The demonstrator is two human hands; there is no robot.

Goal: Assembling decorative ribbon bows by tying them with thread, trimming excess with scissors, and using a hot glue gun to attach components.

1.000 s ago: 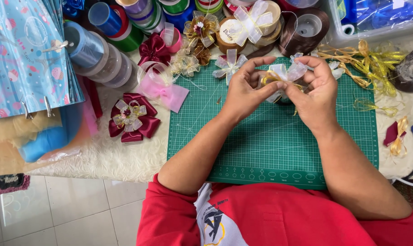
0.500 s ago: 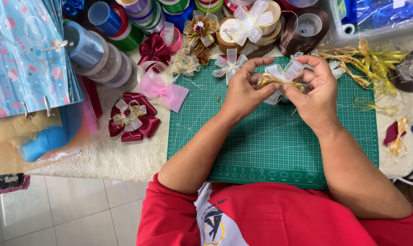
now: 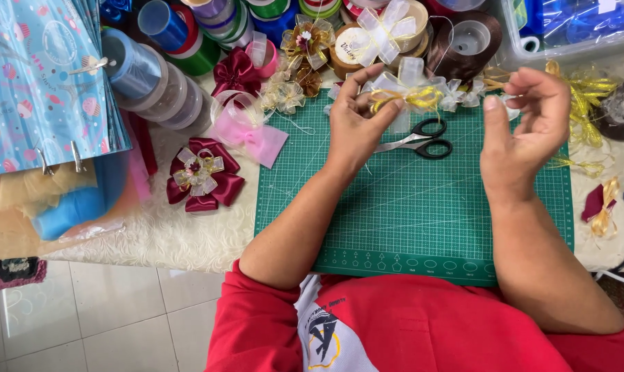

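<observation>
My left hand (image 3: 356, 124) pinches a small bow (image 3: 411, 93) of sheer white ribbon tied with gold cord, held above the far part of the green cutting mat (image 3: 408, 213). My right hand (image 3: 525, 131) hovers to the right of the bow, fingers apart and slightly curled, holding nothing I can make out. Black-handled scissors (image 3: 422, 141) lie on the mat just below the bow, between the two hands.
Finished bows lie left of the mat: a dark red one (image 3: 202, 176) and a pink one (image 3: 246, 131). Ribbon spools (image 3: 208, 48) crowd the far edge. Patterned paper sheets (image 3: 40, 83) hang at left. Gold ribbon scraps (image 3: 590, 89) and a clear bin (image 3: 573, 27) sit at right.
My right hand has let go of the bow and drawn away to the right. The left hand keeps hold of the bow. The scissors under the hands have come into sight.
</observation>
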